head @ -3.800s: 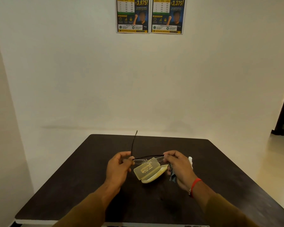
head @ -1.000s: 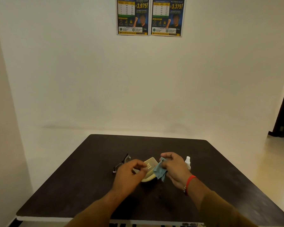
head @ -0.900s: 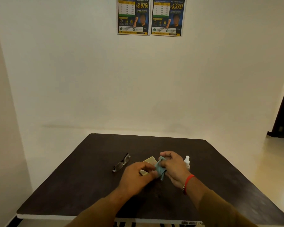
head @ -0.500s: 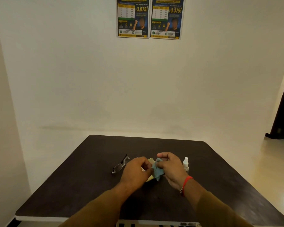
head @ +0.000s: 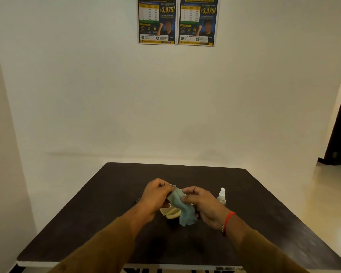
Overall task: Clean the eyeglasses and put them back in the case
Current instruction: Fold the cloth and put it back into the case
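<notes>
A: How far along?
B: Early, I judge; glasses (head: 137, 201) lie on the table (head: 264, 223), mostly hidden behind the left hand (head: 156, 196), seemingly unwiped; case (head: 169, 212) open, awaiting them.
A: Fingers?
B: Left and right hand (head: 204, 204) each pinch the cloth's (head: 183, 210) top edge.
A: Changed?
B: Cloth was bunched; now it hangs spread; glasses showed plainly then.

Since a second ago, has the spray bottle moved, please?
No. The spray bottle stands at the same spot on the table, right of the case.
</notes>
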